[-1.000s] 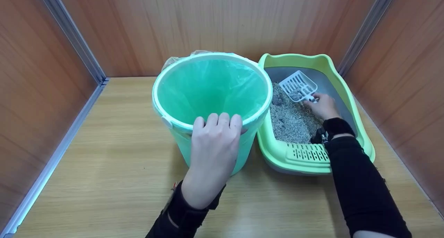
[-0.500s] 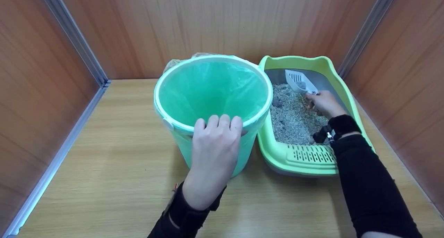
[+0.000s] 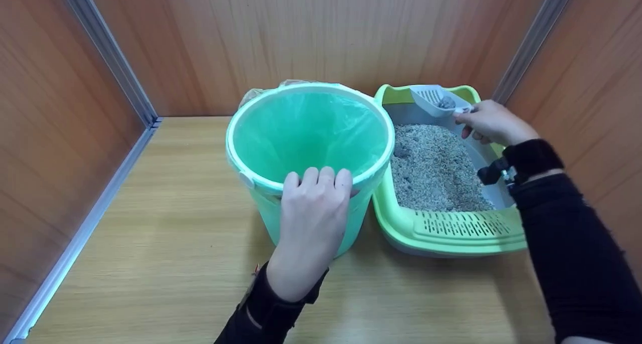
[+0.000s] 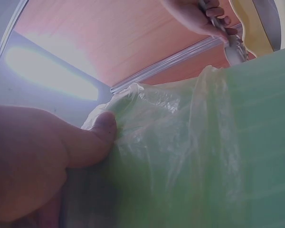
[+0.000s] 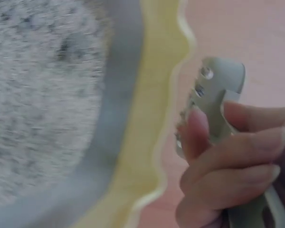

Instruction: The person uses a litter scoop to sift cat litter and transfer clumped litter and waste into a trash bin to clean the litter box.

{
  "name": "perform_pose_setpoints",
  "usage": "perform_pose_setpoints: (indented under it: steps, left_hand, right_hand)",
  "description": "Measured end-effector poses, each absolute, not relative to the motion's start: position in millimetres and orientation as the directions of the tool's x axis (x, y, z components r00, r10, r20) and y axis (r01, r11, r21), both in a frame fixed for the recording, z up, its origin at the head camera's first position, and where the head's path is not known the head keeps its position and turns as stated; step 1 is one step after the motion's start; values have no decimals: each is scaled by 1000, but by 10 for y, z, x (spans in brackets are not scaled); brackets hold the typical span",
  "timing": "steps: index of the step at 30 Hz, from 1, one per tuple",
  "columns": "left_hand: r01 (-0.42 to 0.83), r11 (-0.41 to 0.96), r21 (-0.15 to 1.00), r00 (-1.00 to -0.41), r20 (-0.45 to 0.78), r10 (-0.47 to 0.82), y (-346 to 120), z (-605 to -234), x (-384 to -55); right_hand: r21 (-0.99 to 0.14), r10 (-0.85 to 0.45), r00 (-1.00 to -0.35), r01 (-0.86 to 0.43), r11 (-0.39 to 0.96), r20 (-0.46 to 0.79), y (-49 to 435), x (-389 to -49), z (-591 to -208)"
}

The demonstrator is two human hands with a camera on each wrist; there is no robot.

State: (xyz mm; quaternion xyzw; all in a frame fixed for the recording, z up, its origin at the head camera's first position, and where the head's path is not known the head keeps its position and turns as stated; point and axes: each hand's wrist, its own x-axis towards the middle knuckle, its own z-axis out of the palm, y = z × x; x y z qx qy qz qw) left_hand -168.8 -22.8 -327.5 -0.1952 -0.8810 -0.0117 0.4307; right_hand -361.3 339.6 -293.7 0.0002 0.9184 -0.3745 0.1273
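Observation:
My left hand [image 3: 313, 208] grips the near rim of a mint-green trash can [image 3: 266, 208], fingers hooked over it. In the left wrist view, the thumb presses the outside, where a clear plastic liner [image 4: 166, 128] is folded down. The right hand [image 3: 494, 123] holds a white slotted litter scoop [image 3: 425, 95] by its handle; a grey clump [image 3: 446, 102] sits in its bowl. The scoop is raised at the back rim of the green litter box [image 3: 401, 236]. From the right wrist, the fingers wrap the scoop handle [image 5: 254, 213].
Grey litter [image 3: 431, 168] covers the box's bottom, with a perforated ledge [image 3: 461, 227] at its front. Can and box stand side by side on a wood-look floor [image 3: 175, 223]. Wooden panels [image 3: 326, 33] enclose the back and both sides.
The right hand has lifted the scoop up from the litter toward the box's back rim and swung rightward, clump still in it. The left hand keeps its grip on the can.

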Motion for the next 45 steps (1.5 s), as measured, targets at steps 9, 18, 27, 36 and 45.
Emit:
perform_pose_setpoints:
  steps: [9, 18, 27, 36, 45]
  left_hand:
    - [362, 922, -139, -580, 741, 339, -234, -3259, -1703]
    - [356, 924, -136, -593, 732, 336, -217, -3255, -1721]
    - [343, 925, -163, -559, 756, 340, -193, -3269, -1741]
    - [345, 927, -149, -582, 740, 335, -186, -3260, -1731]
    - [354, 926, -133, -587, 739, 331, -163, -3261, -1751]
  right_hand:
    - [-666, -217, -943, 8, 746, -254, 3120, -3350, -2195]
    - [-661, -321, -918, -94, 745, -232, 2673, -3122, -1843]
    - [-596, -428, -883, -241, 766, -193, 2245, -2874, -1831]
    - [-279, -495, -867, -489, 827, 53, 1905, -2751, -2045]
    - [-82, -521, -824, -548, 832, 222, 1803, -2651, -2200]
